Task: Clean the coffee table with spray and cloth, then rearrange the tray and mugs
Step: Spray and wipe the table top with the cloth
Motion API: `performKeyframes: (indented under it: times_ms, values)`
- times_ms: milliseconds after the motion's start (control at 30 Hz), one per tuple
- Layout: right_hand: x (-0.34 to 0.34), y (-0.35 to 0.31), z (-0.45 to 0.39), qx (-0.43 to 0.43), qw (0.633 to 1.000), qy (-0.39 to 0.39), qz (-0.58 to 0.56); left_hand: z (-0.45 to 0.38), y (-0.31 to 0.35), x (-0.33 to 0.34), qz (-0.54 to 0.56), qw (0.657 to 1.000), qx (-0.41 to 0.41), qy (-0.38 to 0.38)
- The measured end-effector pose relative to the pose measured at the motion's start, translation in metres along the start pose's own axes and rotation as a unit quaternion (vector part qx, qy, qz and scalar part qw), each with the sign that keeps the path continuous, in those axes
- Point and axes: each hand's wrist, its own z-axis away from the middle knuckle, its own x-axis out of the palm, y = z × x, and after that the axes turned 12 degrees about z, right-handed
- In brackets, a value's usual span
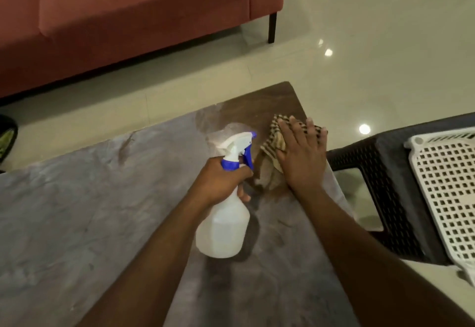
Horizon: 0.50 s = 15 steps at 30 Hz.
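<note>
My left hand (221, 181) grips the neck of a white spray bottle (223, 226) with a blue and white trigger head, held just above the coffee table (77, 211), nozzle pointing toward the far right corner. My right hand (300, 154) lies flat, fingers spread, pressing a brown and cream checked cloth (273, 141) onto the tabletop near its far right corner. The tabletop is dusty grey, with a darker brown patch around the cloth. A white perforated tray (444, 185) rests on a dark wicker stool at the right. No mugs are in view.
A red sofa (115, 18) with a black leg stands beyond the table across a strip of glossy cream floor tiles (385, 44). The dark wicker stool (390, 185) sits close to the table's right edge. A dark object pokes in at the far left edge.
</note>
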Motion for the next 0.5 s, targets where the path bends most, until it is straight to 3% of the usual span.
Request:
performKeyframes:
  times_ms: [33,167,200,267,367,433,500]
  values:
    - [-0.001,-0.013,0.006,-0.008,1.000,0.012,-0.012,0.002,-0.004,0.007,-0.001,1.000,-0.003,0.001]
    - [0.003,0.020,0.061,-0.234,0.972,0.023,-0.017,0.016,-0.005,0.022,0.011,1.000,-0.004,0.009]
    - [0.004,0.039,0.067,-0.231,0.973,0.025,-0.014,0.023,-0.007,0.026,0.010,1.000,-0.007,0.009]
    - [0.005,0.061,0.062,-0.145,0.989,0.001,-0.024,0.033,-0.006,0.035,0.007,1.000,-0.009,0.002]
    - [-0.002,0.032,0.042,-0.024,0.999,0.002,-0.024,0.038,-0.013,0.051,-0.025,1.000,-0.017,0.006]
    - [-0.006,0.012,0.049,-0.079,0.996,-0.016,-0.033,0.042,-0.023,0.058,-0.018,1.000,-0.015,0.018]
    - [-0.003,0.019,0.081,-0.215,0.976,-0.018,-0.041,0.047,-0.027,0.063,-0.005,1.000,-0.016,0.026]
